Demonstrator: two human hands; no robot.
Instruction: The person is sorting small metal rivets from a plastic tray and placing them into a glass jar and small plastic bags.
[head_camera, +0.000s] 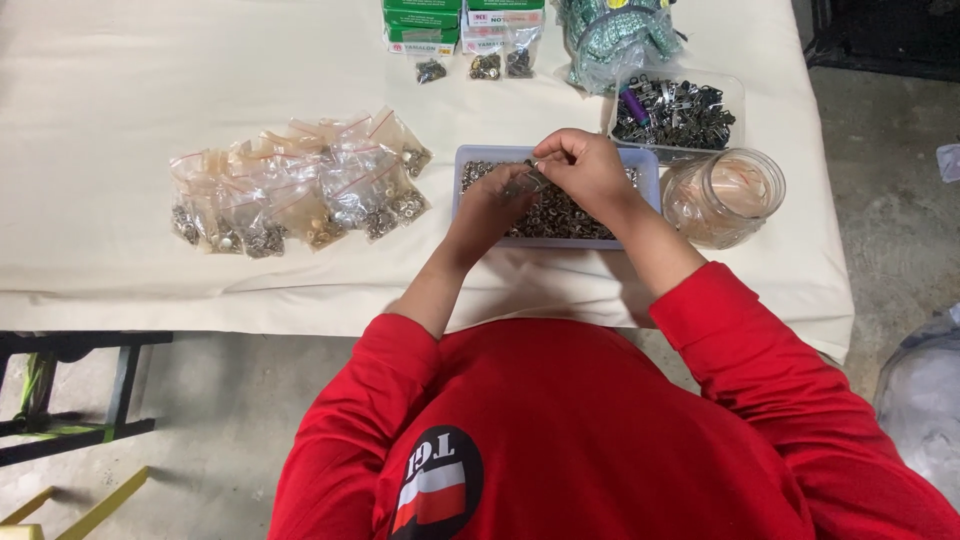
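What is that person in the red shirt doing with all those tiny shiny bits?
A person in a red shirt holds both hands over a pale blue tray full of small metal fasteners. The left hand and right hand pinch a small clear bag between them. Filled little bags lie piled to the left, a clear jar on the right.

Green-and-white boxes (462, 22) at the table's far edge; small clear bags (295, 185), perhaps hardware-filled, left
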